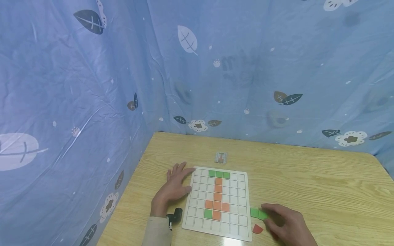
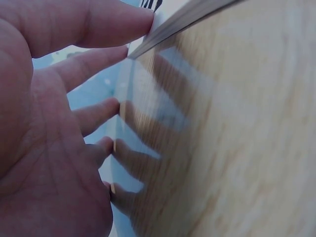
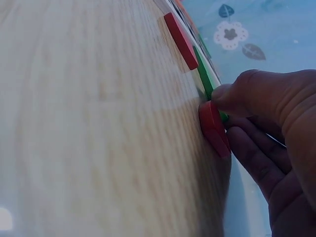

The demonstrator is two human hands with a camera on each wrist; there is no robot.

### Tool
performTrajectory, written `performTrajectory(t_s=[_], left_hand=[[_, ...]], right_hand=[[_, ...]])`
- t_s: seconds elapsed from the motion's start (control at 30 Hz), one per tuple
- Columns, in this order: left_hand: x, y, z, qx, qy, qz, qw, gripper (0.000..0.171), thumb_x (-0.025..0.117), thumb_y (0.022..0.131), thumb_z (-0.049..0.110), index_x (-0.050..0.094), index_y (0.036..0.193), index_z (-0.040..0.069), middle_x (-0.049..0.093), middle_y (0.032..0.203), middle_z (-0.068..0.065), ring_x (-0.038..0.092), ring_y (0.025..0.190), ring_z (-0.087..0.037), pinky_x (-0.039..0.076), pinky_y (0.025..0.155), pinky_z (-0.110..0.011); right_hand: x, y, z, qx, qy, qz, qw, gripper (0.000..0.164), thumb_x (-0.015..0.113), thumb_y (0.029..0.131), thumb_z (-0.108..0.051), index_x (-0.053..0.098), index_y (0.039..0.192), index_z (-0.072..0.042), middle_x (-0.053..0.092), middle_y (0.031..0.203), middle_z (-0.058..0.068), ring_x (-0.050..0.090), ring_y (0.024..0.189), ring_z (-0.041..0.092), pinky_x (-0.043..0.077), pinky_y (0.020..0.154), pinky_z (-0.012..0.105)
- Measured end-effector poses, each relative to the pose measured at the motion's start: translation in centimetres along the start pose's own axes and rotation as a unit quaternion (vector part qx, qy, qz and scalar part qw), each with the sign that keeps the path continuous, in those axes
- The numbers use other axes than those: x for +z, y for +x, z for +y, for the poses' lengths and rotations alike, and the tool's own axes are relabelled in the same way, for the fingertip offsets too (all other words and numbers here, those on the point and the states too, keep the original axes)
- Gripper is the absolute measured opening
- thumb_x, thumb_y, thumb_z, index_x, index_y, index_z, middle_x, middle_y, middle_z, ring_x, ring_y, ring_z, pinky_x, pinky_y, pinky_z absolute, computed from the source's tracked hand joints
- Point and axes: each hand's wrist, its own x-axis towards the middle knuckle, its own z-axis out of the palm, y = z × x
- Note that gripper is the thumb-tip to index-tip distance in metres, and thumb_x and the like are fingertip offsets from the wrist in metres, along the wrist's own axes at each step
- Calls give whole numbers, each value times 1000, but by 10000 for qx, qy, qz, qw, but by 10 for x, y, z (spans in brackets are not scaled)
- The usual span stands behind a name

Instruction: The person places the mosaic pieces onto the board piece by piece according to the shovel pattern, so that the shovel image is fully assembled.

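Observation:
A white grid board (image 1: 240, 205) lies on the table with a row of three green tiles (image 1: 219, 174) at its far side. Below them, several orange tiles (image 1: 218, 197) form a column with a crossbar, and one more green tile (image 1: 208, 214) sits at its lower left. My left hand (image 1: 173, 186) touches the board's left side, index fingertip at the far corner and thumb on the edge, fingers extended. Right of the board, my right hand (image 1: 289, 222) pinches a green tile (image 1: 263, 215) between thumb and index finger. Another green tile (image 1: 254, 212) adjoins it.
A red quarter-round piece (image 1: 258, 229) lies by the board's near right corner. In the right wrist view, a second red piece (image 3: 213, 128) is beside the thumb. A small printed card (image 1: 221, 158) lies beyond the board. Blue patterned curtain (image 1: 246, 68) surrounds the table.

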Motion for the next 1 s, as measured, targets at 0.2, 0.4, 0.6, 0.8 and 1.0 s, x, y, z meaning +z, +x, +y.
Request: performTrajectory(t_s=[0.2,0.4,0.6,0.8,1.0], left_hand=[[0,0,0,-17,12,-6,10000,76,71,85,9,57,160,20,26,180,-21,5,170,-49,-7,135,-70],[0,0,-1,2,13,22,10000,76,71,85,9,57,159,20,26,180,-21,5,170,-49,-7,135,-71],[1,0,-2,12,4,44,10000,76,71,85,8,57,159,19,26,180,-21,5,170,-49,-6,134,-71],[1,0,-1,5,25,29,10000,76,70,85,9,57,159,19,26,180,-21,6,170,-49,-6,134,-71],[0,1,-1,10,21,17,10000,76,70,86,9,57,160,19,26,180,-21,5,170,-49,-7,134,-71]], right_hand=[[0,0,1,-87,-71,-81,9999,57,99,68,-1,83,117,-25,82,110,-14,72,102,-5,41,94,-4],[1,0,1,-301,-46,22,9995,58,96,67,4,83,116,-23,81,108,-14,69,95,-5,41,94,-4],[0,1,-1,-119,-51,-60,9999,56,97,68,3,83,115,-24,82,107,-15,70,98,-5,42,93,-4],[-5,5,-8,154,30,-181,9997,52,99,70,-2,84,115,-25,83,110,-13,72,104,-5,44,93,-3],[-5,11,-24,-71,338,-253,9991,48,98,73,-5,84,115,-22,83,111,-13,72,101,-4,47,91,0]])
